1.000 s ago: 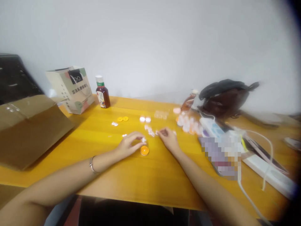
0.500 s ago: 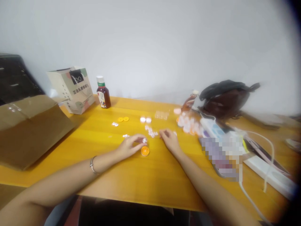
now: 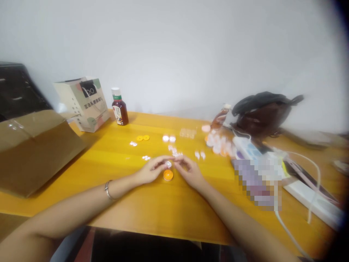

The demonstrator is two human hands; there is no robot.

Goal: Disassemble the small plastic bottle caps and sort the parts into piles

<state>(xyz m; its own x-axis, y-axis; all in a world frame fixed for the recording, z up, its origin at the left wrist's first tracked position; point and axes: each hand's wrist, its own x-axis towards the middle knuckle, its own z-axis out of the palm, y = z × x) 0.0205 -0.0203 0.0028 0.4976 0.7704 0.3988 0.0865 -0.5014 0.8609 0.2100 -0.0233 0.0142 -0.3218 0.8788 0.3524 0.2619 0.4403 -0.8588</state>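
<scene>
My left hand (image 3: pixel 151 170) pinches a small white plastic piece (image 3: pixel 168 164) between thumb and fingertips, just above the table. My right hand (image 3: pixel 191 171) is beside it, fingers curled and fingertips close to the same piece; whether anything small is in them is hidden. Below the fingertips sits a round orange cap (image 3: pixel 168 175) with a pale rim. Just beyond my hands lie several small white pieces (image 3: pixel 173 150), partly covered by my fingers. Two more white pieces (image 3: pixel 200 155) lie to the right, and a few others (image 3: pixel 146 158) to the left.
Two yellow rings (image 3: pixel 143 138), two white round caps (image 3: pixel 169 139) and clear plastic parts (image 3: pixel 187 133) lie farther back. A juice bottle (image 3: pixel 120 109), paper bag (image 3: pixel 92 105) and cardboard box (image 3: pixel 38 149) stand left. At right are piled caps (image 3: pixel 219 143), a power strip (image 3: pixel 313 203) and a dark bag (image 3: pixel 261 112).
My right hand has moved left from beside the white pieces to meet my left hand, uncovering two white pieces at right. My left hand still holds its piece above the orange cap.
</scene>
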